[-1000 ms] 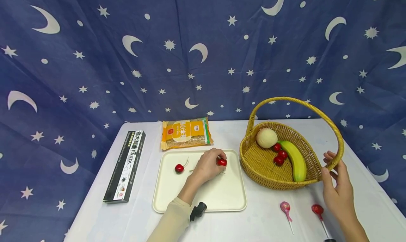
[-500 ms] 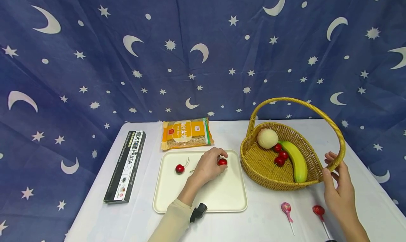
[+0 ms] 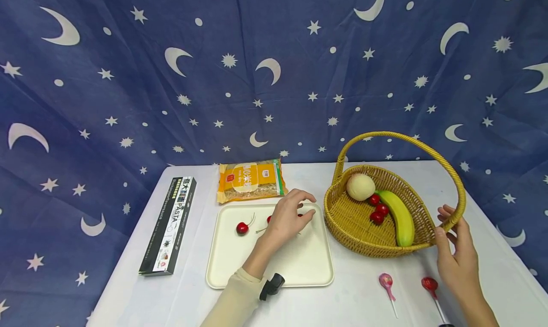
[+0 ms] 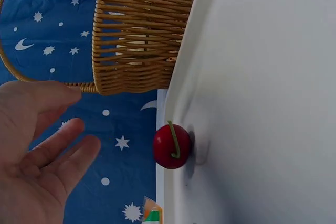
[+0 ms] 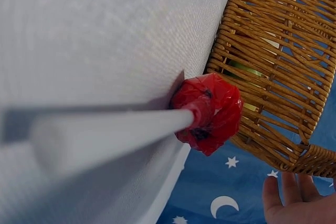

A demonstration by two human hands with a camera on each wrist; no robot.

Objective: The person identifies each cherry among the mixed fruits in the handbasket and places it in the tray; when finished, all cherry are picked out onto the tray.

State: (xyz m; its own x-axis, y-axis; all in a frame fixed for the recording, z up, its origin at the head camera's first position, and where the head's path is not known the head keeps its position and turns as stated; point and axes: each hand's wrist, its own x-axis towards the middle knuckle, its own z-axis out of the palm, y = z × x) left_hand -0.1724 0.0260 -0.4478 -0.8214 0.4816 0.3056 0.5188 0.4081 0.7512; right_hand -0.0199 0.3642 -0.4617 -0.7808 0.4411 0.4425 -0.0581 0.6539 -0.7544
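My left hand (image 3: 284, 221) hovers over the cream tray (image 3: 274, 274), thumb and fingers parted around nothing. A red cherry (image 4: 172, 146) rests on the tray beside it in the left wrist view. In the head view that hand partly hides two cherries; another cherry (image 3: 242, 228) with its stem lies farther left. At the right, my right hand (image 3: 459, 255) holds the foot of the handle of a wicker basket (image 3: 348, 236), thumb in front and fingers behind. Inside the basket are a yellow banana (image 3: 401, 217), a round pale item (image 3: 360, 187) and several cherries (image 3: 377, 217).
A red lollipop (image 3: 430, 284) and a pink lollipop (image 3: 386, 280) lie in front of the basket. An orange bag of noodles (image 3: 251, 180) is behind the tray. A black pasta box (image 3: 169, 224) lies on the left of the white table (image 3: 128, 289).
My left hand has let go of a cherry at the tray's right side, spread its fingers and risen slightly away to the right. The right hand stays on the basket handle.
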